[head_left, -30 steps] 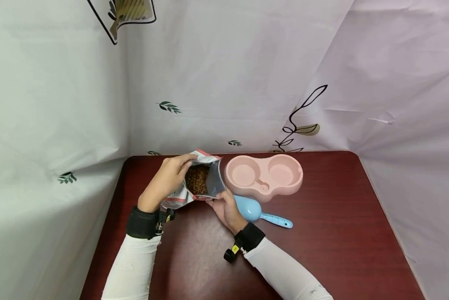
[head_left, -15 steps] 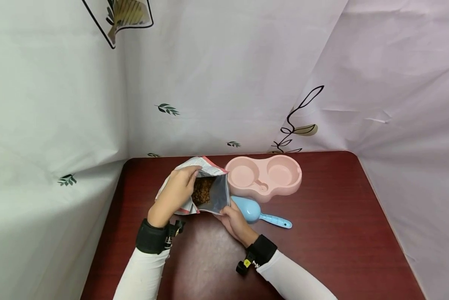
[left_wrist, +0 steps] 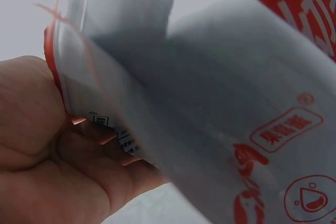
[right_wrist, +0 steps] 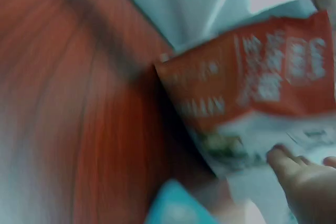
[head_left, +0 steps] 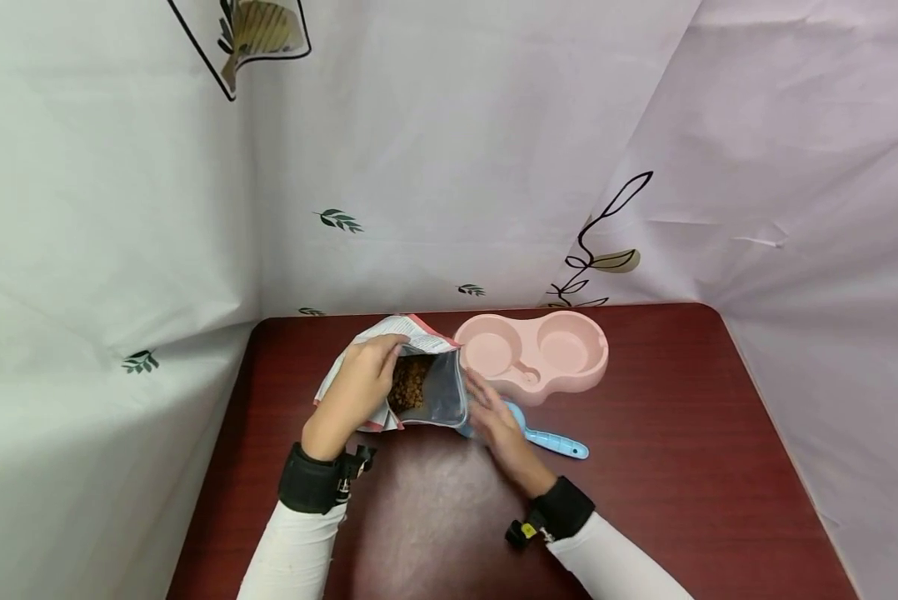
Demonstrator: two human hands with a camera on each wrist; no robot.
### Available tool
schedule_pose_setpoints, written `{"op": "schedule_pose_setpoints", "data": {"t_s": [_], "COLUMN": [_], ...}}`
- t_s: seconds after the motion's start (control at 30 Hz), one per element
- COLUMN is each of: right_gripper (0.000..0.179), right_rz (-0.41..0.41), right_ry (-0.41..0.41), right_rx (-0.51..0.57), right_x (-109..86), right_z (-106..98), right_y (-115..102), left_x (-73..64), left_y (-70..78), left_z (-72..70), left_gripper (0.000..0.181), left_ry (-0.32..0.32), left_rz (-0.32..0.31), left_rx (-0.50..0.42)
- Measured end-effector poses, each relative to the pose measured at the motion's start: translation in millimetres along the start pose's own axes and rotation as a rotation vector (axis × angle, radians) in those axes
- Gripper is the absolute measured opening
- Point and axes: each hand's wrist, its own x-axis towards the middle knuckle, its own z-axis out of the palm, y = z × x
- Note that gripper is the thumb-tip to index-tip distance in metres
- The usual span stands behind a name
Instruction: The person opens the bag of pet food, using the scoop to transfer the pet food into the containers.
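Note:
A red-and-white bag of kibble (head_left: 443, 387) lies with its wide mouth facing right, brown pellets (head_left: 407, 383) showing inside its silver lining. My left hand (head_left: 353, 385) grips the bag's upper side near the mouth; in the left wrist view the fingers (left_wrist: 126, 174) pass behind the bag wall. My right hand (head_left: 503, 433), fingers extended, is beside the lower lip of the mouth and overlaps a light-blue scoop (head_left: 557, 443). The scoop's bowl is partly hidden under that hand. The right wrist view is blurred, with fingertips (right_wrist: 281, 156) close to the printed bag front (right_wrist: 252, 72).
Just right of the bag stands a pink double pet bowl (head_left: 527, 333) with two round hollows. Everything rests on a dark red wooden table (head_left: 681, 433). White patterned cloth (head_left: 449, 167) hangs behind and at both sides.
The bag has shifted a little right and toward me, its mouth turning. My right hand has let go of the bag's lower edge and moved right, over the scoop. The left hand keeps its grip.

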Motion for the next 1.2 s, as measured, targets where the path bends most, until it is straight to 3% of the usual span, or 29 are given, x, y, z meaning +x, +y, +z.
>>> {"op": "schedule_pose_setpoints", "data": {"t_s": [0.1,0.17,0.23,0.3,0.4,0.47,0.57,0.73,0.93,1.2], "right_gripper": [0.051,0.053,0.054,0.053,0.051,0.053,0.059,0.062,0.055,0.052], "right_rz": [-0.193,-0.274,-0.291,-0.266,-0.242,-0.225,-0.190,-0.140,-0.239,-0.300], "right_ry": [0.115,0.192,0.237,0.220,0.157,0.111,0.070,0.036,0.046,0.046], "right_rx": [-0.369,-0.636,-0.901,-1.116,-1.360,-1.458,-1.549,-1.601,-1.601,-1.576], "right_x": [-17.7,-31.3,-44.8,-56.9,-68.3,-71.3,-70.6,-68.5,-68.7,-64.5], "right_z": [-28,-49,-69,-87,-107,-115,-120,-117,-118,-118], "right_y": [-6,-7,-4,0,9,15,24,34,39,40], "left_x": [-0.8,-1.2,-1.8,-2.2,-2.9,-3.9,-6.9,-16.9,-29.4,-29.9], "left_y": [0.6,0.9,1.4,2.1,2.4,1.4,0.2,2.6,1.5,0.7], "left_z": [0.8,1.1,0.5,-0.1,-0.5,0.6,3.3,6.6,3.4,4.8], "left_gripper": [0.022,0.021,0.021,0.021,0.020,0.019,0.019,0.018,0.018,0.017], "left_ry": [0.008,0.010,0.009,0.004,-0.008,-0.012,-0.021,-0.039,-0.017,-0.013], "left_rz": [0.006,0.008,0.009,0.005,0.009,0.019,0.041,0.067,0.095,0.073], "left_rx": [-0.005,-0.008,-0.013,-0.017,-0.016,-0.012,-0.019,-0.027,-0.038,-0.058]}}
